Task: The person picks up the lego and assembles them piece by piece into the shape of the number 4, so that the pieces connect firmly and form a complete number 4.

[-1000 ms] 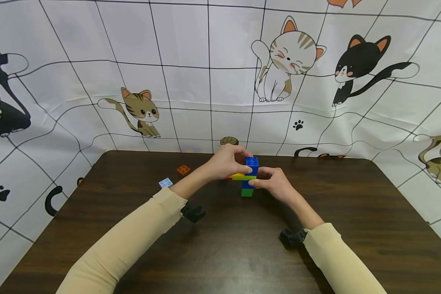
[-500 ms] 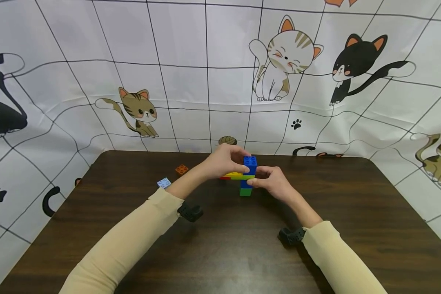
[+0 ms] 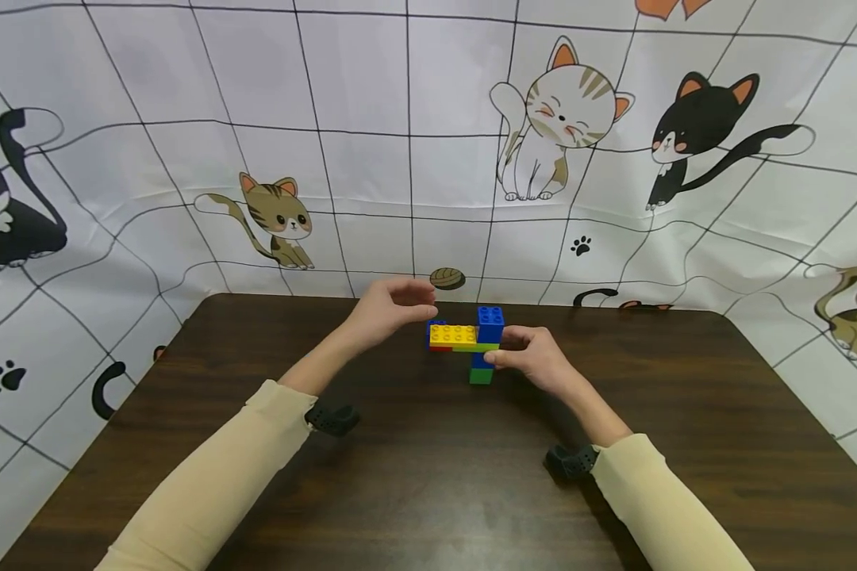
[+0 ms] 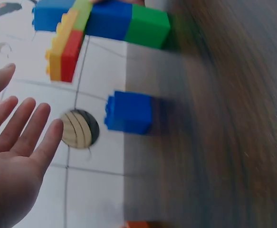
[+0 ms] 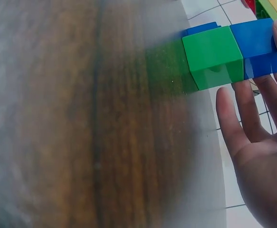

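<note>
A structure of toy building bricks stands on the table. A green brick (image 3: pixel 481 377) forms its foot, a blue brick (image 3: pixel 482 361) sits above it, and another blue brick (image 3: pixel 490 325) tops it. From its middle a yellow brick (image 3: pixel 452 335) juts left over a red brick (image 3: pixel 440 349) and a light green brick (image 3: pixel 464 347). My right hand (image 3: pixel 539 361) pinches the lower blue brick from the right, thumb in front. To the left, my left hand (image 3: pixel 386 313) hovers apart from the structure with loosely spread fingers (image 4: pixel 26 126) and holds nothing.
A separate blue brick (image 4: pixel 131 112) stands on the table behind the yellow arm. Part of an orange brick (image 4: pixel 137 224) shows at the left wrist view's lower edge. A cat-patterned white cloth (image 3: pixel 364 159) hangs behind the dark wooden table (image 3: pixel 428 476).
My left hand has let go of the top blue brick and moved left, uncovering the yellow brick. It now hides the orange and light blue bricks in the head view. My right hand stays put.
</note>
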`<state>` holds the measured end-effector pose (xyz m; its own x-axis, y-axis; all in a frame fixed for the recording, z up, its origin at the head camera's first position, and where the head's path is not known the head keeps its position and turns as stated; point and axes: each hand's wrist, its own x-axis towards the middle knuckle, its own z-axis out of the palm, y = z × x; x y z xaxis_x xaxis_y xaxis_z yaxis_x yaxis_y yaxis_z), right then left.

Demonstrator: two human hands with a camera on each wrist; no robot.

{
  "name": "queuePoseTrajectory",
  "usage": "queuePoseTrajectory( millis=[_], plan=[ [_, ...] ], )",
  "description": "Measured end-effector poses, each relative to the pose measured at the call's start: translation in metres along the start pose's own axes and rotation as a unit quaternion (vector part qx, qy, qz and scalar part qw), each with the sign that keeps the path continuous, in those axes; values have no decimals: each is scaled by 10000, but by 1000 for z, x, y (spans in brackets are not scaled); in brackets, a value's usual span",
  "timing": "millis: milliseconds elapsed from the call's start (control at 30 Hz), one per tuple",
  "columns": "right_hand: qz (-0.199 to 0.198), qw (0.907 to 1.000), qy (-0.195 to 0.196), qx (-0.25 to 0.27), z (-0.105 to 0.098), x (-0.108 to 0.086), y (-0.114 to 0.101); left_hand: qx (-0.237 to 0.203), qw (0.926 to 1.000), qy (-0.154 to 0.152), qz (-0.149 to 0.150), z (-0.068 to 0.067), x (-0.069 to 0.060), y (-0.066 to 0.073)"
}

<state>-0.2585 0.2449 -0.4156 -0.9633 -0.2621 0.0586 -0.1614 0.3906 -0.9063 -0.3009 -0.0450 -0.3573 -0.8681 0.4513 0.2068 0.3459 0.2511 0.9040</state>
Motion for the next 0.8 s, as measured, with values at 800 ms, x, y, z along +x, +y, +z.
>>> queuePoseTrajectory(
  millis=[800],
  plan=[
    [-120,9971,-189,-722,-3,2,-11,867,9933,-16,-763,22,9,-52]
  ],
)
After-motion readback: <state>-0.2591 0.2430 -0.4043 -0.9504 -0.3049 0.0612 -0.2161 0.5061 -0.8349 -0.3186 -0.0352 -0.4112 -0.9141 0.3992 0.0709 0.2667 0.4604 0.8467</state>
